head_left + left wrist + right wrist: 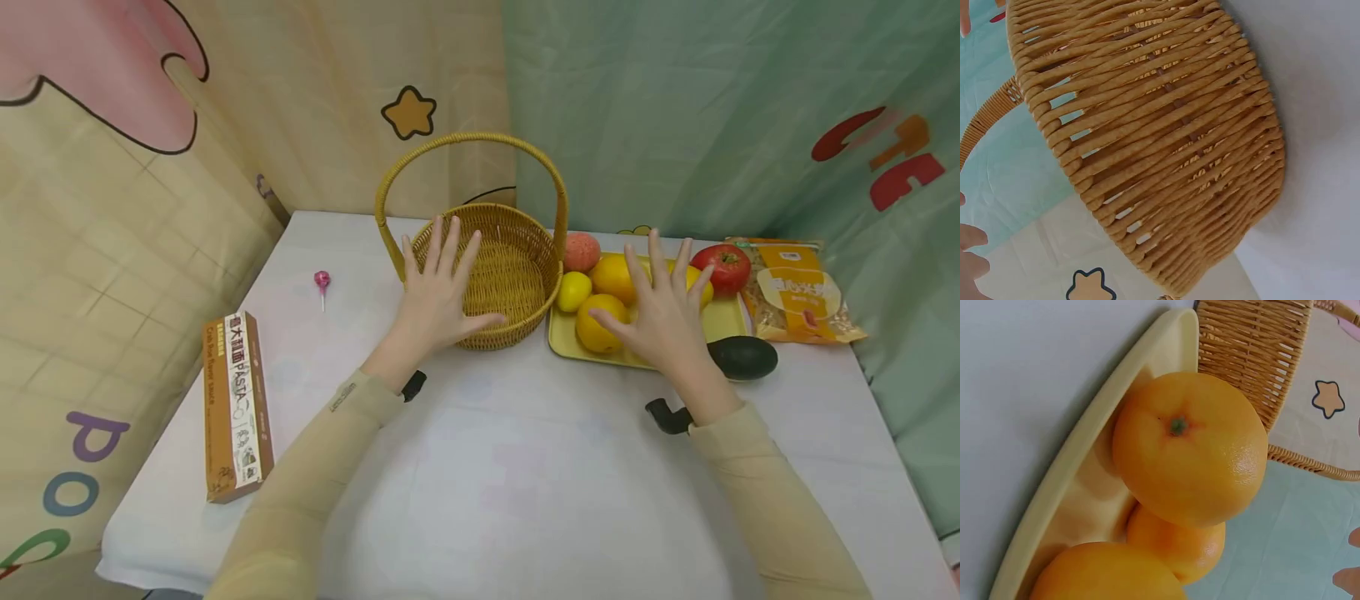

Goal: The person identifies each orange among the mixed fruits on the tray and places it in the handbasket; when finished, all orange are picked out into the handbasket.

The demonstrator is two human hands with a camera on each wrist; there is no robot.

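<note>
My left hand (438,292), fingers spread and holding nothing, is raised in front of a woven basket (517,300) with a tall hoop handle. The basket's woven side (1147,125) fills most of the left wrist view, with a few fingertips at the left edge. Also spread and empty, my right hand (667,321) hovers over a pale yellow tray (558,337) and hides part of its fruit. An orange (600,323) sits at the tray's near left corner; in the right wrist view this orange (1191,450) is closest to the camera. A small yellow fruit (573,292) lies beside it.
A pink fruit (581,252) sits between basket and tray. Red fruit (723,268), a dark green avocado-like fruit (753,358) and an orange food bag (798,292) are on the right. On the left lie a pasta box (236,408) and a lollipop (322,280). Curtains border the table.
</note>
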